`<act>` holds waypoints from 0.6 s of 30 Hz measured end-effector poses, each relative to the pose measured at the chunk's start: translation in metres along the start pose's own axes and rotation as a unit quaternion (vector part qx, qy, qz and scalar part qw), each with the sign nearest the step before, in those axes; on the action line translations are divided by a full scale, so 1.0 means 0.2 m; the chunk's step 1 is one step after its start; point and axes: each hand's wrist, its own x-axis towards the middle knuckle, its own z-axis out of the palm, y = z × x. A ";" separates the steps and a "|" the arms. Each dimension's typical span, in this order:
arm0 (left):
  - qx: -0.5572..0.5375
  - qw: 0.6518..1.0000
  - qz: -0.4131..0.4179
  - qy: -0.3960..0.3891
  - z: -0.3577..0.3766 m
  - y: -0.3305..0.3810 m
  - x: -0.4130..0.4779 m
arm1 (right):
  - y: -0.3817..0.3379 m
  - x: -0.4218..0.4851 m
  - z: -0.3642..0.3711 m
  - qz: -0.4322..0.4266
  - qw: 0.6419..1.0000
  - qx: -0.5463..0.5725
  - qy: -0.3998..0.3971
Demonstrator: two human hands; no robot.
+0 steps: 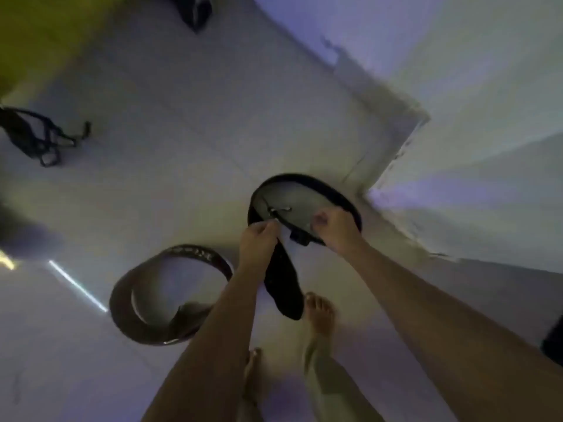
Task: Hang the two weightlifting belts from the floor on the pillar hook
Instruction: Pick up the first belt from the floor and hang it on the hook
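A black weightlifting belt (307, 182) forms a loop just above the pale floor, beside the pillar's corner. My left hand (259, 242) pinches its near edge by the metal buckle, and the belt's loose tail hangs down under that hand. My right hand (335, 228) grips the same belt on the loop's right side. A brown weightlifting belt (128, 309) lies coiled on the floor to the left of my left forearm, untouched. The pillar (475, 141) rises at the right; no hook is in view on it.
My bare feet (318, 312) stand on the floor just below the black belt. A tangle of black straps with metal rings (39, 138) lies at the far left. A dark object (195, 10) sits at the top, another at the right edge (553, 345).
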 end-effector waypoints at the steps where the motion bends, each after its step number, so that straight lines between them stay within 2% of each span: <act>1: -0.024 1.000 -0.012 0.012 0.04 -0.07 0.10 | 0.06 0.10 0.07 -0.001 1.000 -0.003 -0.015; 5: -0.096 0.992 -0.080 0.034 0.15 -0.30 0.47 | 0.25 0.43 0.36 -0.028 0.997 -0.055 -0.057; 9: -0.113 0.989 -0.098 0.019 0.18 -0.39 0.59 | 0.36 0.57 0.52 -0.042 0.996 -0.063 -0.047; 14: -0.115 0.989 -0.096 0.011 0.19 -0.32 0.51 | 0.30 0.46 0.41 -0.062 0.993 -0.097 0.022; 16: -0.095 0.992 -0.085 -0.002 0.17 -0.22 0.39 | 0.23 0.36 0.29 -0.062 0.995 -0.063 0.054; 18: -0.083 0.995 -0.056 -0.029 0.16 -0.09 0.25 | 0.13 0.22 0.15 -0.053 0.994 0.020 0.092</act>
